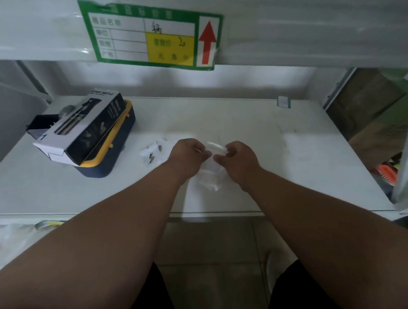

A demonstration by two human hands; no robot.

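Surface: white shelf board [279, 151], roofed by a second shelf, is lying in front of me, and I am working over its middle.
Bag: I am holding a small clear plastic bag [210, 177] between my two hands, just above the board; I cannot tell whether its lower end is touching the surface.
Left hand: my left hand [189, 155] is pinching the left end of the bag's top edge, fingers curled on the film.
Right hand: my right hand [238, 160] is pinching the right end the same way.
Why: I am gripping both corners close together, probably to work the mouth apart while the body hangs free.
Axis: the long axis is running from the pinched mouth, pointing away from me, back toward my body; the mouth edge is lying left to right.
Beside: a second small clear packet of dark metal bits [152, 153] is lying just left of my left hand, ready to hand.
Farther: a black-and-white cardboard spray-bottle box [82, 128] is resting tilted across a navy tray with a yellow rim [106, 168], parked well apart.
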